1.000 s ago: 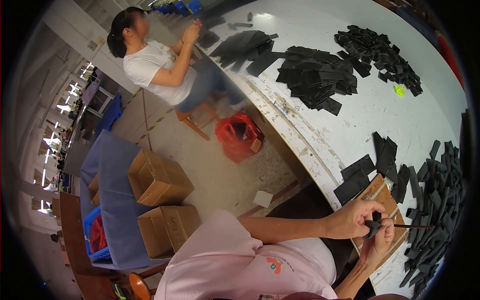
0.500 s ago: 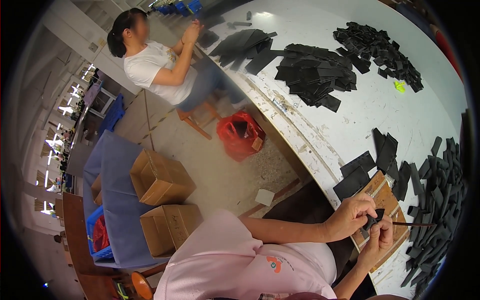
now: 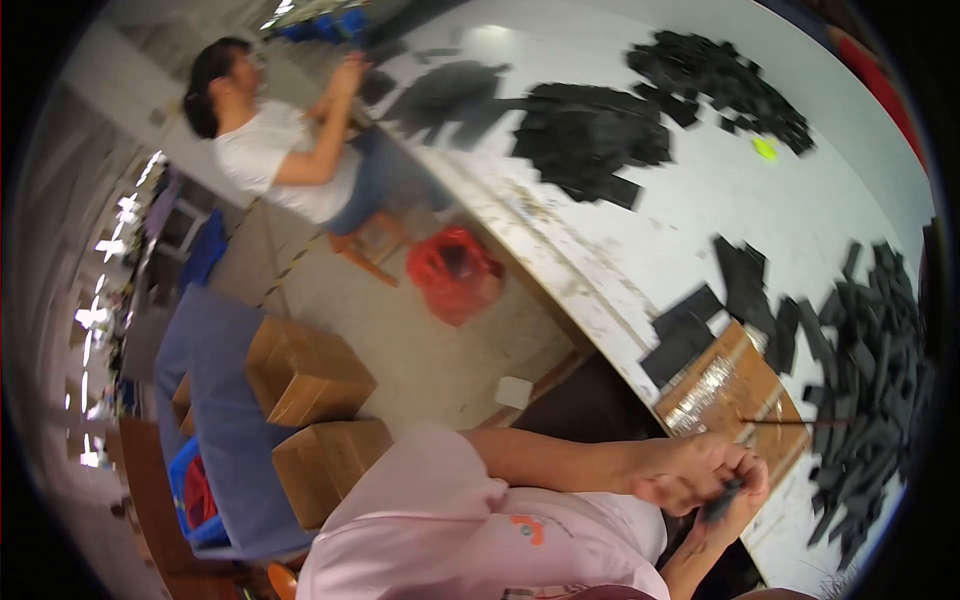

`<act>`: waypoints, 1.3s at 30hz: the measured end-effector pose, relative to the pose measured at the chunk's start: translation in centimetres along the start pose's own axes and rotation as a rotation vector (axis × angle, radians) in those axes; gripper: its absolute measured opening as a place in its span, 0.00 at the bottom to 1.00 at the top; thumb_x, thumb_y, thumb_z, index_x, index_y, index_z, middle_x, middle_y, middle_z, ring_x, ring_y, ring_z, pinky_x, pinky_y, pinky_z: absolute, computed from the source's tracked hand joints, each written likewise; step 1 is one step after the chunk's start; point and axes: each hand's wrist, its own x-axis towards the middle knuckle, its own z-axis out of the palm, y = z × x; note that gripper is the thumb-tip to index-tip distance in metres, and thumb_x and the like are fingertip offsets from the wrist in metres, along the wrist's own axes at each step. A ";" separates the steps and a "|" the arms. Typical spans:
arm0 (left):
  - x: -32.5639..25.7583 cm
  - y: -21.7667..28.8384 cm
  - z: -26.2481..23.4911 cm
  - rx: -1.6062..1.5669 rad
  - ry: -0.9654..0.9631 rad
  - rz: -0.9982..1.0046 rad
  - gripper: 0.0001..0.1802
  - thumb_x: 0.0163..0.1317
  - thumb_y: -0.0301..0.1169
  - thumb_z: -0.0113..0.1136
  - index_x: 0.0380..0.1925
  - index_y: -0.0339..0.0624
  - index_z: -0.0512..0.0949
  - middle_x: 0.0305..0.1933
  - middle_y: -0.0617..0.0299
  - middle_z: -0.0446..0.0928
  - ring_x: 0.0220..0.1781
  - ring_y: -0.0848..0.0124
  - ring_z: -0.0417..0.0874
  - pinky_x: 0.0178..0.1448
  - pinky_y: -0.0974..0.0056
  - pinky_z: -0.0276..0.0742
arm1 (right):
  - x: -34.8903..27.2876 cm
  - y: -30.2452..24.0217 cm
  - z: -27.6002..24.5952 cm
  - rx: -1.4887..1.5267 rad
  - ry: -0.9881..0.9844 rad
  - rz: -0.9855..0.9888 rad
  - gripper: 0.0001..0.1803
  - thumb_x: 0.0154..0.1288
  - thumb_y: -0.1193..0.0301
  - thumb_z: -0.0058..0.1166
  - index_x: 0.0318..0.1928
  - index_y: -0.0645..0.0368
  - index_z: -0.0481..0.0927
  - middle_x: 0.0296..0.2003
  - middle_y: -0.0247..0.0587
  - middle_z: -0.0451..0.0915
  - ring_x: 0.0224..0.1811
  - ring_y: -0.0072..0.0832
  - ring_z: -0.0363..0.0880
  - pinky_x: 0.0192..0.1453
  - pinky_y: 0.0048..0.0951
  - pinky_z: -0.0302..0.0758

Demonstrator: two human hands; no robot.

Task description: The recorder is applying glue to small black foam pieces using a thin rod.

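My left hand [image 3: 685,472] and my right hand [image 3: 738,512] are together in front of my body, at the table's near edge. Between their closed fingers is a small black strip [image 3: 721,501], bent or folded and smeared by motion. Just beyond the hands lies a wooden board [image 3: 757,372], its near part covered with shiny clear tape. A thin dark rod [image 3: 795,421] lies across the board, its tip pointing right past the board's edge. Flat black pieces [image 3: 684,335] rest against the board's far side.
Right of the board spreads a large heap of black strips [image 3: 870,370]. Farther along the white table [image 3: 640,260] are more black piles [image 3: 590,140] and a yellow-green scrap [image 3: 765,148]. A co-worker [image 3: 290,150] sits at left. Cardboard boxes [image 3: 330,465] and a red bag [image 3: 452,275] stand on the floor.
Both hands have drawn back from over the board toward my body, still with the black strip. The whole view has shifted slightly, and more of the board now shows.
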 end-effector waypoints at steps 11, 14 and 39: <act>7.6 5.7 4.6 -0.185 0.048 0.051 0.14 0.62 0.29 0.38 0.48 0.44 0.64 0.29 0.62 0.74 0.06 0.87 0.53 0.10 0.81 0.48 | 6.3 -11.1 0.1 -0.555 0.131 -0.319 0.11 0.55 0.69 0.50 0.21 0.61 0.68 0.17 0.24 0.63 0.19 0.13 0.57 0.23 0.15 0.54; 10.2 6.6 3.8 -0.230 0.151 0.081 0.10 0.61 0.26 0.40 0.41 0.45 0.69 0.25 0.66 0.73 0.06 0.86 0.52 0.12 0.79 0.46 | 8.8 -11.3 -1.7 -0.369 0.062 -0.125 0.11 0.55 0.66 0.51 0.22 0.60 0.72 0.16 0.25 0.65 0.18 0.12 0.59 0.21 0.15 0.55; 10.2 6.4 -0.5 -0.696 0.281 0.160 0.08 0.60 0.21 0.38 0.36 0.34 0.68 0.11 0.69 0.61 0.06 0.83 0.53 0.11 0.78 0.49 | 10.6 -7.3 -3.5 -0.182 -0.156 0.158 0.14 0.57 0.63 0.51 0.21 0.58 0.70 0.15 0.26 0.65 0.16 0.13 0.60 0.20 0.14 0.59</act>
